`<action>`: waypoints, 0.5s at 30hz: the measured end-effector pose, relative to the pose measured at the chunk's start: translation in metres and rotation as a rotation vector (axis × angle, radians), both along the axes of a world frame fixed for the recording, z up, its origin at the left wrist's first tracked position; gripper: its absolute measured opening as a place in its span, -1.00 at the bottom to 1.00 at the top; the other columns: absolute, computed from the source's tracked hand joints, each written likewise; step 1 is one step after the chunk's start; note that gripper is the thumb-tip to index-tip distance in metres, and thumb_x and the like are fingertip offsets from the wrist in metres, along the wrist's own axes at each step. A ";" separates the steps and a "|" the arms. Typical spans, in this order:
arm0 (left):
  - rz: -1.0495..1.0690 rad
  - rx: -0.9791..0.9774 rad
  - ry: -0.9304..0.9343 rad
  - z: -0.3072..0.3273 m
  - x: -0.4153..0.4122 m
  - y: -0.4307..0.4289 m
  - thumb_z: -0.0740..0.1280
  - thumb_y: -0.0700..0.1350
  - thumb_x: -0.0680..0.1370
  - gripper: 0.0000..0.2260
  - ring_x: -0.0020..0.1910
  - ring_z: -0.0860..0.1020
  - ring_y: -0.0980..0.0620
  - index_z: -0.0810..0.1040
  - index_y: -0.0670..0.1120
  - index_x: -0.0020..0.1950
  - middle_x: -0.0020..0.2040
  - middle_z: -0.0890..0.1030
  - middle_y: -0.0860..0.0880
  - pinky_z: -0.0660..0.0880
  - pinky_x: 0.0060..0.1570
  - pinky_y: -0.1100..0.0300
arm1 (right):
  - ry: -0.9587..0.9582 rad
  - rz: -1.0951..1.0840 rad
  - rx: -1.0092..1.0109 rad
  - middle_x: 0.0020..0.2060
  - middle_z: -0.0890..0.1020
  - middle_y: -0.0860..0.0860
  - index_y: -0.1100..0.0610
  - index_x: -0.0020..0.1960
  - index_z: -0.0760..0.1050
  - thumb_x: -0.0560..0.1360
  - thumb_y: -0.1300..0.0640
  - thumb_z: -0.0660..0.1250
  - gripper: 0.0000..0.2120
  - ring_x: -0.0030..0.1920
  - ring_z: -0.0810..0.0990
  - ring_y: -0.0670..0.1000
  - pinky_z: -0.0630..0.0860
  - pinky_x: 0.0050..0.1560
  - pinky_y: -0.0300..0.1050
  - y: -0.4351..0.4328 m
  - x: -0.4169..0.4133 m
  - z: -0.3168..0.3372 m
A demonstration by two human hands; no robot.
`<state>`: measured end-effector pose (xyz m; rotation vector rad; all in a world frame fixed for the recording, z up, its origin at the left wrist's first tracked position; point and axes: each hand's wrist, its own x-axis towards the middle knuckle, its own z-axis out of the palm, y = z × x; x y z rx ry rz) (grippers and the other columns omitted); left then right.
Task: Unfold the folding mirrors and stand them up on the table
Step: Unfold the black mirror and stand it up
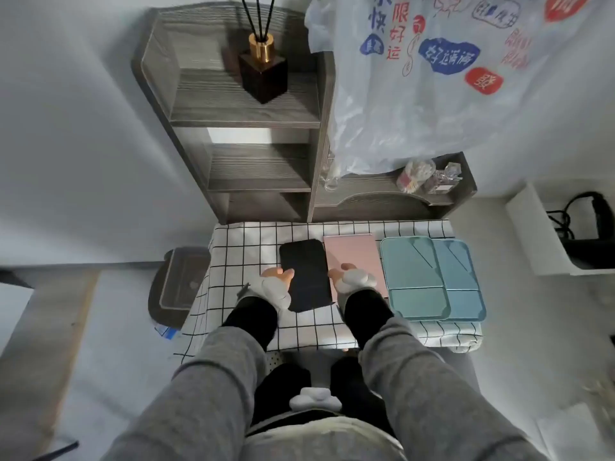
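Resting flat on the checked cloth (253,257) that covers the small table, a black folding mirror (307,277) serves as the landmark for everything else, and it lies closed. The left hand (278,277) grips its left edge, fingers curled over onto the dark face, while the right hand (346,277) sits at its right edge, fingers bent down where the black mirror meets a pink folding mirror (354,257) (whether those fingers actually pinch either mirror cannot be told, since a pale padded cuff hides most of the hand). The pink mirror lies just right of the black one, also flat and closed, its near part hidden by the right hand. Farther right of the black mirror, beyond the pink one, two pale green and blue folding mirrors lie flat and overlapped, the green mirror (411,277) partly on top of the blue mirror (466,281). Behind the black mirror stands a grey wooden shelf unit (246,161), with a dark reed diffuser bottle (263,74) on its upper shelf. A printed plastic bag (432,78) hangs behind and to the right, above the lower shelf.
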<state>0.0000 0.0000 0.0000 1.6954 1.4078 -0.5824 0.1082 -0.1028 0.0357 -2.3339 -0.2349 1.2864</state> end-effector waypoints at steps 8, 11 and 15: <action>0.044 -0.039 0.001 -0.016 -0.012 -0.002 0.13 -0.20 0.60 -0.53 0.48 0.29 -0.13 0.15 -0.16 0.51 0.50 0.28 -0.15 0.27 0.46 0.05 | 0.240 -0.240 0.090 0.35 0.42 0.28 0.27 0.34 0.36 0.53 0.23 0.19 -0.61 0.35 0.41 0.27 0.40 0.37 0.12 0.004 -0.001 -0.030; 0.091 -0.001 -0.061 -0.014 -0.011 -0.002 0.14 -0.21 0.59 -0.61 0.40 0.39 -0.12 0.30 -0.19 0.43 0.41 0.40 -0.16 0.35 0.40 0.10 | 0.240 -0.242 0.068 0.35 0.42 0.29 0.28 0.33 0.38 0.52 0.22 0.21 -0.61 0.36 0.40 0.29 0.41 0.32 0.13 0.007 -0.003 -0.033; 0.176 -0.080 -0.067 -0.024 -0.006 0.000 0.19 -0.19 0.58 -0.67 0.32 0.48 -0.19 0.43 -0.23 0.32 0.33 0.49 -0.22 0.44 0.33 0.03 | 0.149 -0.144 0.001 0.30 0.49 0.21 0.15 0.32 0.40 0.53 0.12 0.22 -0.63 0.29 0.47 0.20 0.40 0.26 -0.06 0.007 -0.010 -0.041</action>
